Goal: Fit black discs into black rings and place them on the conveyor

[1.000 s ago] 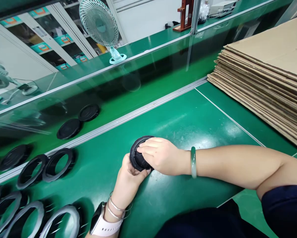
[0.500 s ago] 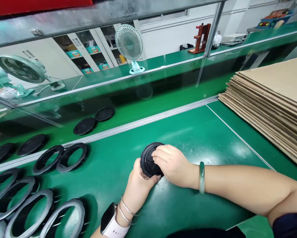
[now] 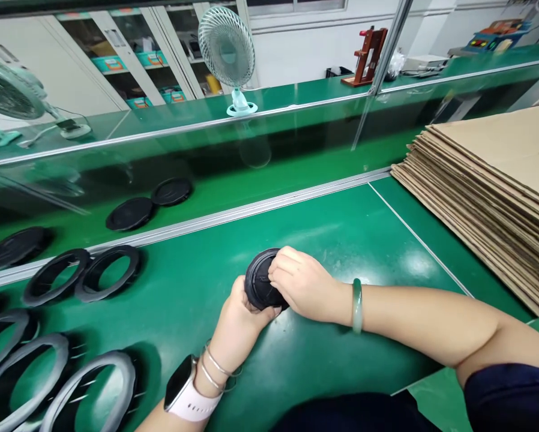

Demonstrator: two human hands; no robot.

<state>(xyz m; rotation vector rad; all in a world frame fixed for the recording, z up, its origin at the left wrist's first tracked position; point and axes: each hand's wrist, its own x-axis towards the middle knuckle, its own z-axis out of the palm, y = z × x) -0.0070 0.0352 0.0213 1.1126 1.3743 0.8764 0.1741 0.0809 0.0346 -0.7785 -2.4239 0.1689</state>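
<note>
Above the green table, a round black plastic cap (image 3: 260, 281) with a ribbed rim is held between both hands. My left hand (image 3: 240, 321) grips its lower left edge, thumb along the bottom. The fingertips of my right hand (image 3: 301, 285) are bent together on a raised part at the cap's middle; they hide the cap's right side. To the left lie several black rings, among them a smaller ring (image 3: 108, 273) and a larger grey-edged ring (image 3: 92, 393).
A tall stack of cardboard sheets (image 3: 485, 180) stands at the right. Behind the table's metal rail (image 3: 251, 210) runs a clear panel, with black discs (image 3: 129, 214) visible there at the left. Beyond it, a green fan (image 3: 227, 51) and a brown press (image 3: 366, 57) stand on a back counter.
The view has shifted, so the whole scene, hands included, sits a little further left and higher. Both hands keep their hold on the cap.
</note>
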